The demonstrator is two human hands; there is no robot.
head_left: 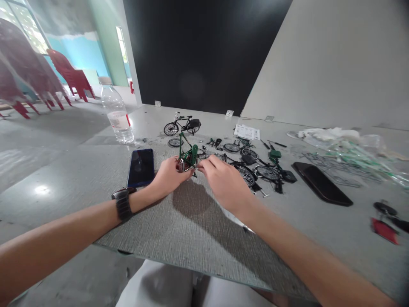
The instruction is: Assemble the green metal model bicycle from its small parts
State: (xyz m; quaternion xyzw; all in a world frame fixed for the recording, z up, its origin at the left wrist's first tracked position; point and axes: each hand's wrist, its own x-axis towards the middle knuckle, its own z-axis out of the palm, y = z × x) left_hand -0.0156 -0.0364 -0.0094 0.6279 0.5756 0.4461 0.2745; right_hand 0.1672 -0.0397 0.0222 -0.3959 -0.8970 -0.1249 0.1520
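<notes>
Fingers (182,166) of left hand (168,177) clamped on green model bicycle (188,150).
Right hand (225,183): fingers together, contact unclear; loose bicycle parts (246,168) beside it, black model bicycle (181,125) beyond.

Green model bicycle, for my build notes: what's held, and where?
The left hand holds the green bicycle frame low down; whether the right fingertips grip it can't be told.

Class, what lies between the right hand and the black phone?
Between the right hand and black phone, the head view shows spoked model bicycle wheels and small black parts.
</notes>
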